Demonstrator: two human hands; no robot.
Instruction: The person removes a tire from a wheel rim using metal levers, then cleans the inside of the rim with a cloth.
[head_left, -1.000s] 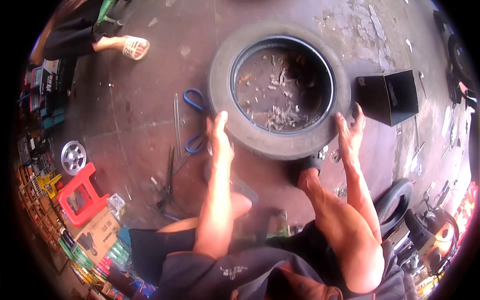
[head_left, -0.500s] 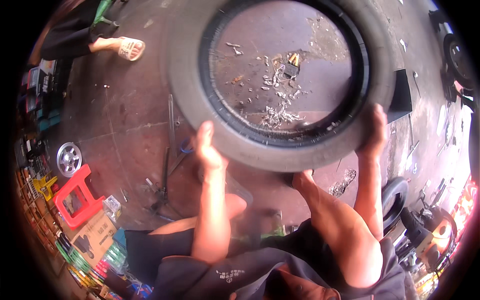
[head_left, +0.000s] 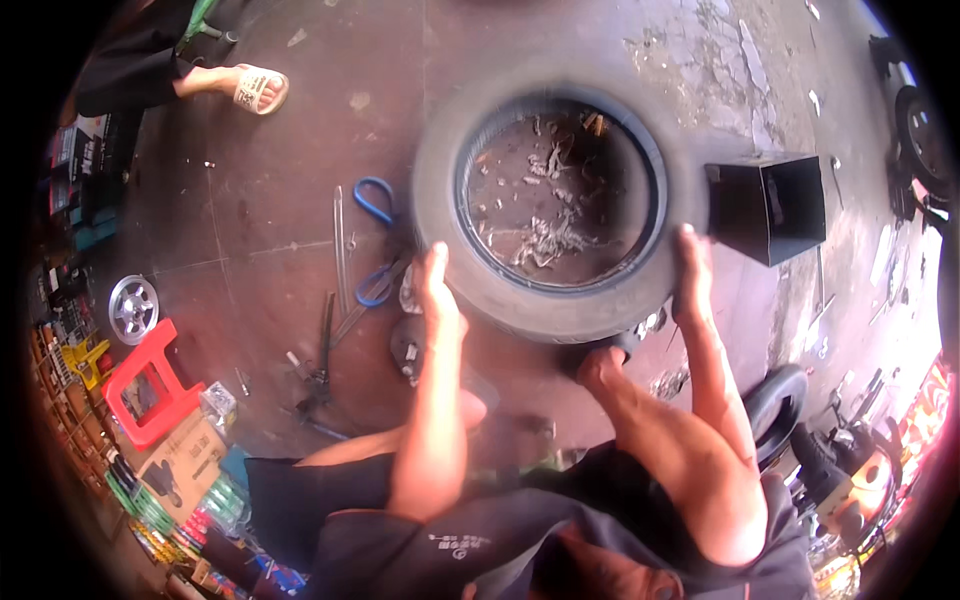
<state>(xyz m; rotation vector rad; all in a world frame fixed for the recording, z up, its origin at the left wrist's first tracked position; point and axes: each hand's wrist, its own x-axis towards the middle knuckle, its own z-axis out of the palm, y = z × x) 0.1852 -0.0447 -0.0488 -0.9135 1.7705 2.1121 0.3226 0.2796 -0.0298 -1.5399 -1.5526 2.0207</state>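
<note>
A black rubber tyre (head_left: 560, 312) is between my two hands, lying roughly level and slightly blurred. My left hand (head_left: 438, 295) grips its near left side, the thumb pointing up along the sidewall. On its near right side, my right hand (head_left: 692, 280) has hold in the same way; the fingers under the tyre are hidden on both sides. Through the tyre's opening, grey scraps (head_left: 553, 235) show on the floor. I cannot tell whether the tyre touches the floor.
Right of the tyre stands a black box (head_left: 765, 205). Blue loop handles (head_left: 374, 200) and long metal bars (head_left: 341, 250) lie to the left. A red plastic stool (head_left: 150, 385) and a silver wheel (head_left: 134, 310) are farther left. Another person's sandalled foot (head_left: 262, 90) is at the upper left.
The tyre has gone down towards the floor in both my hands and looks smaller. The blue loop handles and more of the black box have come into sight beside it.
</note>
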